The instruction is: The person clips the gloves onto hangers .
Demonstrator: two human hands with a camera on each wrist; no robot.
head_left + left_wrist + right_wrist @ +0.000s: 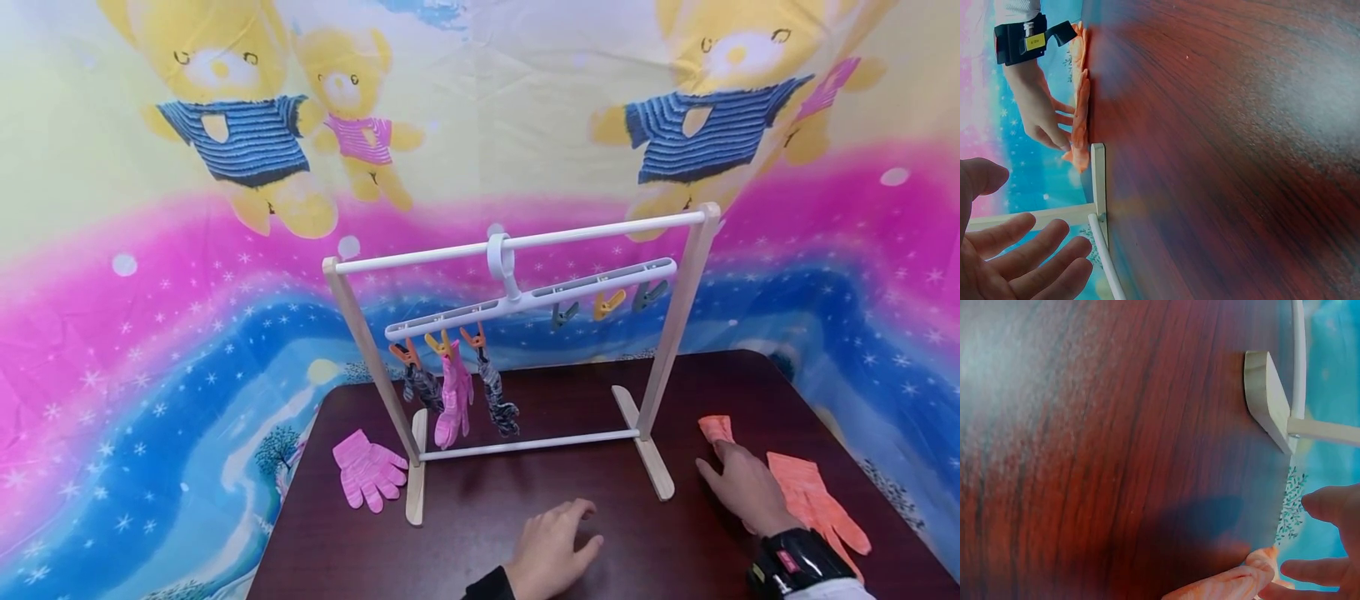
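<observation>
My right hand [750,492] reaches over an orange glove [716,427] on the table's right side. In the right wrist view its thumb stands apart from the fingers, and the fingertips are right at the orange cloth [1235,584]. A second orange glove [813,496] lies flat beside this hand, partly hidden by the wrist. My left hand [551,546] hovers near the front middle of the table, fingers loosely bent and holding nothing. A white clip hanger [457,317] carries a pink glove [452,400] and two dark grey patterned gloves [495,396] on its left clips.
A wooden rack [671,333] with a white top bar holds the hanger; its feet stand on the dark table [517,500]. On the hanger's right side are bare clips [609,305]. A pink glove [367,471] lies left of the rack. Behind hangs a bear-patterned cloth [480,125].
</observation>
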